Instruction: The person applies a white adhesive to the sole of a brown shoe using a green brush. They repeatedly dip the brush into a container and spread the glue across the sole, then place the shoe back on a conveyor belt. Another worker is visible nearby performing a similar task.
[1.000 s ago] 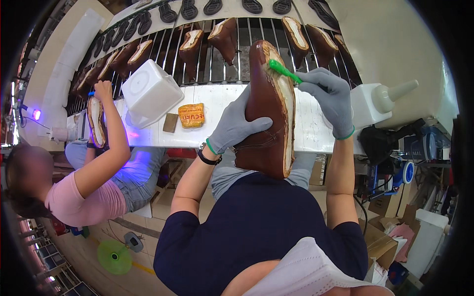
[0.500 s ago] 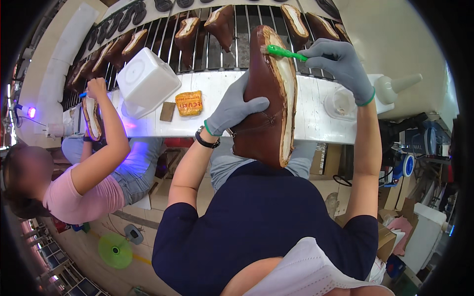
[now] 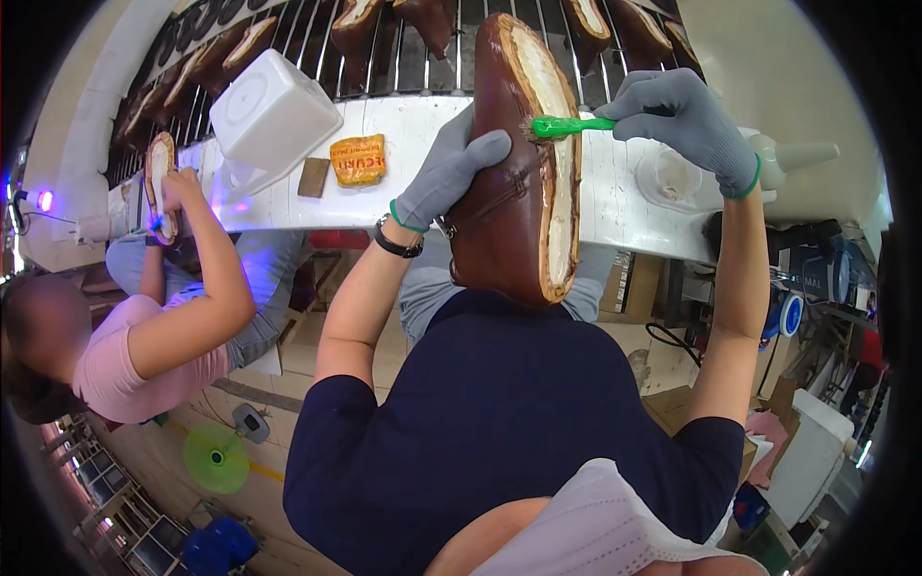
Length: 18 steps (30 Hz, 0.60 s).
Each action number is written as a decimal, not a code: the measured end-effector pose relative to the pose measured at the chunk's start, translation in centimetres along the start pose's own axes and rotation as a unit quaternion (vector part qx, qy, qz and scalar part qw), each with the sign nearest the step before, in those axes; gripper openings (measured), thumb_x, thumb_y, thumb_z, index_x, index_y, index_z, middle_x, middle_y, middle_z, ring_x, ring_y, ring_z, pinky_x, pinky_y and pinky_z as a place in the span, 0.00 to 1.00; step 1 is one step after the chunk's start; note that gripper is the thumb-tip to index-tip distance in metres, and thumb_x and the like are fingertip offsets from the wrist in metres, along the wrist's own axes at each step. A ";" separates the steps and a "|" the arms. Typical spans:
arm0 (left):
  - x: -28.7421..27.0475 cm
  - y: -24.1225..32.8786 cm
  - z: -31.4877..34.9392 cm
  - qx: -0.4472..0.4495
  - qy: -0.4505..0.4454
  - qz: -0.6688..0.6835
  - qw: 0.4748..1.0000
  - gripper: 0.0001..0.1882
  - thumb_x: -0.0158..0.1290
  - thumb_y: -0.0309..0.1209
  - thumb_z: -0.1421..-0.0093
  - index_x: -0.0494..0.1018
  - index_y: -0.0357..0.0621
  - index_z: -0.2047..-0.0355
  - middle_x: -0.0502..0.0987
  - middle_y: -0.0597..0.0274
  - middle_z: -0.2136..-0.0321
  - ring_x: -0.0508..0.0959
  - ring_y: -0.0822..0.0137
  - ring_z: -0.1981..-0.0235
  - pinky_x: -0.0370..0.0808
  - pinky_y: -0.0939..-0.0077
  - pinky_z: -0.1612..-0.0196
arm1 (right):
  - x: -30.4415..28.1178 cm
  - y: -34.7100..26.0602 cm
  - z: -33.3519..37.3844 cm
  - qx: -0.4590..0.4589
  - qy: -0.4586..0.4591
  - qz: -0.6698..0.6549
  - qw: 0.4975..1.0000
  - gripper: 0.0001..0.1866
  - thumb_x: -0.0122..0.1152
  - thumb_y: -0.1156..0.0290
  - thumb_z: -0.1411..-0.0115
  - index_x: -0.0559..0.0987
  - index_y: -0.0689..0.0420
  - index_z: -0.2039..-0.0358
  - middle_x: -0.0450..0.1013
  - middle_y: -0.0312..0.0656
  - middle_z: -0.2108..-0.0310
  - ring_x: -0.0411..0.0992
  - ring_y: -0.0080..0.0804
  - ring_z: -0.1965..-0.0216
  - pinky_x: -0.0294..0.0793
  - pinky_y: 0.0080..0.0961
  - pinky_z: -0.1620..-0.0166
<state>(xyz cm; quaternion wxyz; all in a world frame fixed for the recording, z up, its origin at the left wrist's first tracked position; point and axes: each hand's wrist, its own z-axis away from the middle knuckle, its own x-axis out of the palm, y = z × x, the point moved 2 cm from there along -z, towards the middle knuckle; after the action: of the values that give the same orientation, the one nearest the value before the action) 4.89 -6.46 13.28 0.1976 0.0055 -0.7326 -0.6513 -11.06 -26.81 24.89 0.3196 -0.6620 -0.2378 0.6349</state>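
Note:
A brown leather shoe [image 3: 488, 206], its pale, unsoled underside turned to the right, is gripped in my gloved left hand [image 3: 451, 173], with the thumb across its side. A strap and buckle show near the wrist. In my gloved right hand [image 3: 677, 125] a green toothbrush [image 3: 567, 126] is pinched by the handle. Its bristle end touches the shoe's bottom edge, along the side nearer my left hand. Below the right hand stands a small round translucent tub [image 3: 669, 176] with pale contents.
A white bench [image 3: 423, 120] carries an upturned white container [image 3: 274, 115], a yellow packet [image 3: 358, 160], a brown block [image 3: 313, 178] and a spouted white bottle [image 3: 786, 163]. More brown shoes [image 3: 432, 24] rest on a barred rack behind. At left, a co-worker [image 3: 182, 307] holds another shoe [image 3: 159, 182].
The toothbrush has moved along the shoe's edge from near the toe toward the middle. My view has shifted, so the bench sits higher. The co-worker's hand has moved down their shoe.

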 end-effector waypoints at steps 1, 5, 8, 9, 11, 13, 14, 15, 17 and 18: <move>-0.1 -0.1 0.0 -0.008 0.006 -0.001 1.000 0.42 0.58 0.53 0.41 0.62 0.31 0.38 0.73 0.54 0.46 0.72 0.67 0.46 0.68 0.72 0.42 | 0.2 0.0 0.2 0.008 -0.002 -0.004 1.000 0.09 0.68 0.74 0.46 0.85 0.61 0.64 0.67 0.32 0.79 0.62 0.15 0.75 0.62 0.20 0.70; -0.2 -0.7 -0.1 -0.020 0.026 0.008 0.999 0.39 0.57 0.51 0.39 0.63 0.32 0.39 0.74 0.56 0.48 0.73 0.68 0.48 0.70 0.73 0.44 | 0.9 0.9 0.7 -0.013 -0.024 -0.031 0.999 0.08 0.68 0.75 0.47 0.84 0.63 0.66 0.71 0.34 0.77 0.65 0.17 0.74 0.64 0.19 0.69; -0.4 -1.0 -0.1 -0.012 0.025 0.018 0.999 0.38 0.57 0.51 0.39 0.64 0.32 0.40 0.74 0.57 0.48 0.74 0.69 0.49 0.70 0.73 0.45 | 1.8 1.3 1.2 -0.002 -0.037 -0.074 0.997 0.07 0.68 0.77 0.47 0.84 0.64 0.67 0.74 0.37 0.76 0.69 0.18 0.72 0.67 0.20 0.67; -0.4 -1.1 -0.1 -0.011 0.031 0.023 0.999 0.37 0.57 0.50 0.39 0.64 0.32 0.40 0.74 0.57 0.49 0.74 0.69 0.50 0.70 0.73 0.45 | 2.1 1.1 1.4 -0.005 -0.040 -0.081 0.996 0.07 0.68 0.78 0.48 0.84 0.65 0.67 0.75 0.38 0.75 0.70 0.18 0.72 0.68 0.21 0.67; -0.4 -1.1 0.0 -0.010 0.044 0.034 0.998 0.37 0.57 0.50 0.39 0.64 0.33 0.40 0.74 0.57 0.49 0.74 0.70 0.50 0.70 0.73 0.45 | 2.9 0.5 2.3 -0.012 -0.046 -0.096 0.994 0.07 0.68 0.79 0.48 0.84 0.65 0.67 0.77 0.39 0.74 0.72 0.20 0.72 0.69 0.23 0.66; -0.5 -1.1 -0.2 -0.018 0.042 0.026 0.999 0.37 0.57 0.51 0.39 0.65 0.33 0.41 0.74 0.57 0.50 0.74 0.70 0.51 0.71 0.73 0.46 | 3.6 -0.3 3.6 -0.017 -0.055 -0.082 0.995 0.08 0.70 0.78 0.49 0.85 0.64 0.66 0.78 0.40 0.74 0.75 0.23 0.72 0.71 0.24 0.67; -0.7 -1.4 0.0 -0.019 0.052 0.028 0.998 0.38 0.57 0.51 0.39 0.64 0.33 0.41 0.74 0.57 0.50 0.74 0.70 0.51 0.71 0.73 0.46 | 4.0 -0.6 3.9 -0.021 -0.069 -0.086 0.994 0.09 0.70 0.78 0.50 0.85 0.63 0.66 0.78 0.40 0.74 0.75 0.24 0.72 0.71 0.24 0.67; -0.8 -1.5 -0.1 -0.019 0.054 0.031 0.998 0.38 0.58 0.51 0.39 0.64 0.33 0.41 0.74 0.57 0.50 0.74 0.70 0.51 0.71 0.73 0.46 | 4.3 -1.0 4.3 -0.021 -0.077 -0.087 0.993 0.09 0.71 0.77 0.50 0.85 0.63 0.66 0.78 0.40 0.74 0.75 0.25 0.72 0.71 0.24 0.68; -0.9 -1.5 0.0 -0.013 0.061 0.026 0.998 0.38 0.57 0.51 0.39 0.64 0.32 0.40 0.74 0.57 0.50 0.74 0.70 0.51 0.71 0.73 0.46 | 4.7 -1.7 4.7 -0.062 -0.113 -0.062 0.990 0.11 0.72 0.76 0.51 0.85 0.63 0.65 0.78 0.40 0.74 0.75 0.25 0.73 0.70 0.24 0.69; -0.8 -1.4 0.0 -0.011 0.059 0.023 0.998 0.38 0.57 0.51 0.39 0.64 0.32 0.40 0.74 0.57 0.50 0.74 0.70 0.51 0.71 0.73 0.46 | 4.8 -1.7 5.0 -0.064 -0.100 -0.065 0.991 0.11 0.71 0.75 0.49 0.85 0.62 0.64 0.78 0.39 0.74 0.75 0.24 0.73 0.70 0.23 0.70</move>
<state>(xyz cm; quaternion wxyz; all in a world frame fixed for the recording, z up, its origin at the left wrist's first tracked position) 5.23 -6.49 11.70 0.2555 0.0248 -0.7124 -0.6531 -15.45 -21.56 22.85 0.2922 -0.5969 -0.3512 0.6595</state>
